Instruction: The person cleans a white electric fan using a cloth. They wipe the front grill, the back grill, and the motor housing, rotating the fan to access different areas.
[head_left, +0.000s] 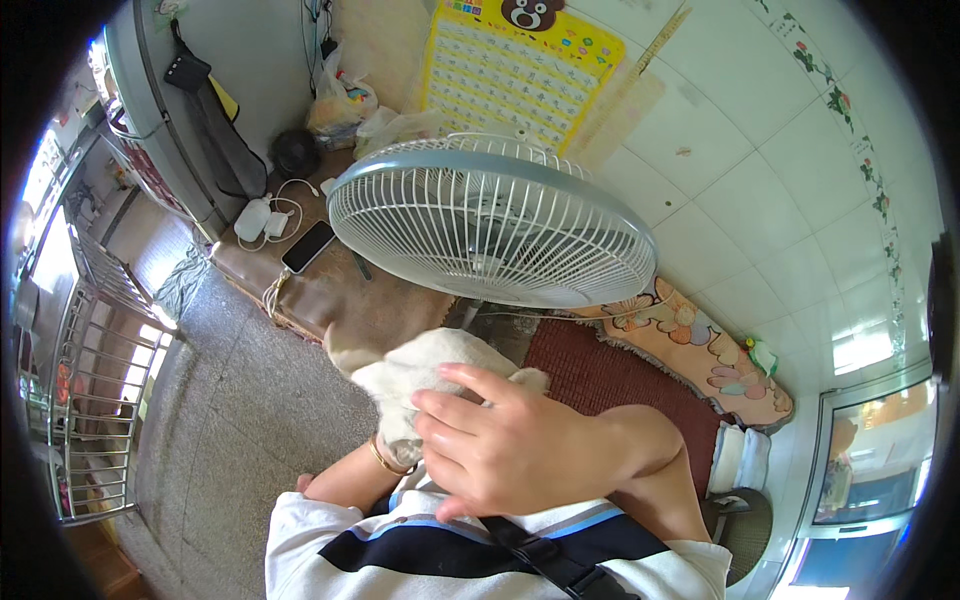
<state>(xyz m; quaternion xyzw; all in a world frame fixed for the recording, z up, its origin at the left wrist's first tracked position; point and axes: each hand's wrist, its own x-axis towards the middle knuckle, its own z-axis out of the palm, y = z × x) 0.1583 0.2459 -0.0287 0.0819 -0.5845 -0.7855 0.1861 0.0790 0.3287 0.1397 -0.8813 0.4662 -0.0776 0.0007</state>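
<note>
An off-white cloth (442, 356), perhaps a glove or mitt, covers my left hand and hides its fingers. Only the wrist, with a gold-coloured bracelet (384, 459), and the bare forearm show on that side. My right hand (484, 435) is palm down in front of the cloth, its fingers spread and pointing left over the fabric; nothing shows gripped in it. Both hands are close to my chest, over my striped shirt (427, 547). Just beyond the cloth, a fan with a white wire cage (480, 225) faces me.
On the brown padded seat (390, 307) lie a smartphone (308, 247) and a white charger with cables (253, 219). A dark red woven mat (600, 367) and a floral cushion (697, 352) are to the right. A metal railing (97, 420) rises at the left, beside the speckled floor (240, 397).
</note>
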